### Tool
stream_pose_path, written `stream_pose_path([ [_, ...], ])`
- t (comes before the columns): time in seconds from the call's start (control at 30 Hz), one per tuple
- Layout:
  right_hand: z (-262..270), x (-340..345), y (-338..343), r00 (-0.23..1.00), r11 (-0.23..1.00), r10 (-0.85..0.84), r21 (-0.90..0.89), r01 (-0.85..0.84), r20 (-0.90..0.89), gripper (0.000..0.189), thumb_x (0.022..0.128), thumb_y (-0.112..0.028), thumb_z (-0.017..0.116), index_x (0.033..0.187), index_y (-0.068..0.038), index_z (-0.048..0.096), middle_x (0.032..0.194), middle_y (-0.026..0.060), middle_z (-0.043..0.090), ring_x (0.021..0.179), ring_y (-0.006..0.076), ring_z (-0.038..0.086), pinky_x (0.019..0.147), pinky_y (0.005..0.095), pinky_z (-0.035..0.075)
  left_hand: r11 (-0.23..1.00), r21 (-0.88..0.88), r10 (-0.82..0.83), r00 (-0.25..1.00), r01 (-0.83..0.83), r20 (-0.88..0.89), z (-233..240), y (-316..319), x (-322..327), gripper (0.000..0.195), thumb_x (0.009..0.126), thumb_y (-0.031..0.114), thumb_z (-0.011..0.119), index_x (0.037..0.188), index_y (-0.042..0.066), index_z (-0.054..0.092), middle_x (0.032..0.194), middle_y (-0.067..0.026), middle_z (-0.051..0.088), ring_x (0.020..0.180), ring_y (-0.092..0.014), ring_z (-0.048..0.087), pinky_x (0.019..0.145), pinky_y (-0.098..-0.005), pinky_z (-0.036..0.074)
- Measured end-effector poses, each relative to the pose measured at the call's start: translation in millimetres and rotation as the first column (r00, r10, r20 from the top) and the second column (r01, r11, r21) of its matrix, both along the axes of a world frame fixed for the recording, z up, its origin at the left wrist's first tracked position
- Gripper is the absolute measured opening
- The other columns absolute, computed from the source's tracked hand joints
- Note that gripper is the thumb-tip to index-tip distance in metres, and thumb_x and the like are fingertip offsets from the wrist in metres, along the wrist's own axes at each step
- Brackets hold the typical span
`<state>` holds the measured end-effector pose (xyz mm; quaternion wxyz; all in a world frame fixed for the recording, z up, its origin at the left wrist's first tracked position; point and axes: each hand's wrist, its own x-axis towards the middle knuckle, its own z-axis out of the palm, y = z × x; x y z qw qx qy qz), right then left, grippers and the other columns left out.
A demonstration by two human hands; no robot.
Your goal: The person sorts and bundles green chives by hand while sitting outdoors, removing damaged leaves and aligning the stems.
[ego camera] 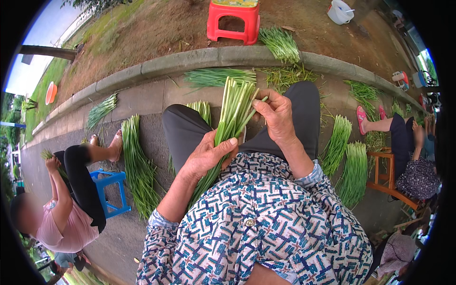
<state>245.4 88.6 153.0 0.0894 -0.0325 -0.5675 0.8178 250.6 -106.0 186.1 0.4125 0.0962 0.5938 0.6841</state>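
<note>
My left hand (212, 153) is wrapped around a bunch of long green stalks (231, 107), which look like garlic chives or similar allium greens. Their pale cut ends point away from me, and the leafy part trails down past my left forearm. At the upper right of the bunch, my right hand (276, 112) pinches a single stalk (263, 99) between thumb and fingers. Both hands are above my lap, between my spread knees. Behind the bunch, by my left knee, another bundle (201, 110) shows partly; my leg hides some of it.
Bundles lie left (137, 167) and right (352, 174) of me. Ahead, more greens (221, 76) and loose trimmings (288, 74) lie before a concrete kerb (185, 60). Beyond stands a red plastic stool (233, 21). Seated people flank me, one on a blue stool (110, 192).
</note>
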Motion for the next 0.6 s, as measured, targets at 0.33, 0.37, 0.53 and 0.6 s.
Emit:
stream_pose_path([
  [0.33, -9, -1, -1, 0.988, 0.930, 0.138, -0.351, -0.106, 0.068, 0.017, 0.081, 0.000, 0.057, 0.097, 0.000, 0.059, 0.083, 0.0037, 0.062, 0.063, 0.0068, 0.055, 0.054, 0.0194, 0.046, 1.000, -0.012, 0.023, 0.999, -0.024, -0.035, -3, -1, -1, 0.036, 0.090, 0.035, 0.056, 0.103, 0.002, 0.052, 0.063, -0.0011, 0.049, 0.048, -0.008, 0.044, 0.041, -0.0210, 0.034],
  [0.37, -9, -1, -2, 0.987, 0.935, 0.144, -0.337, -0.112, 0.071, 0.017, 0.081, 0.000, 0.057, 0.098, 0.000, 0.059, 0.083, 0.0037, 0.062, 0.063, 0.0067, 0.055, 0.054, 0.0193, 0.046, 1.000, -0.011, 0.025, 0.999, -0.026, -0.031, -3, -1, -1, 0.036, 0.090, 0.034, 0.056, 0.103, 0.002, 0.052, 0.063, -0.0010, 0.049, 0.048, -0.008, 0.044, 0.041, -0.0210, 0.034],
  [0.53, -9, 0, -5, 0.981, 0.945, 0.152, -0.308, -0.108, 0.122, 0.019, 0.080, 0.000, 0.058, 0.099, 0.001, 0.060, 0.082, 0.0035, 0.062, 0.061, 0.0057, 0.054, 0.052, 0.0186, 0.044, 0.998, -0.038, 0.041, 0.998, -0.042, -0.049, -7, 2, -2, 0.032, 0.090, 0.031, 0.056, 0.103, 0.002, 0.052, 0.065, -0.0007, 0.050, 0.049, -0.007, 0.045, 0.042, -0.0204, 0.036],
  [0.6, -12, 0, -2, 0.974, 0.954, 0.173, -0.269, -0.128, 0.150, 0.016, 0.080, 0.000, 0.059, 0.096, 0.001, 0.062, 0.078, 0.0031, 0.062, 0.059, 0.0053, 0.053, 0.050, 0.0187, 0.042, 0.998, -0.039, 0.045, 0.998, -0.047, -0.048, -8, 2, -2, 0.031, 0.090, 0.030, 0.056, 0.103, 0.002, 0.052, 0.066, -0.0004, 0.050, 0.049, -0.007, 0.045, 0.042, -0.0201, 0.036],
])
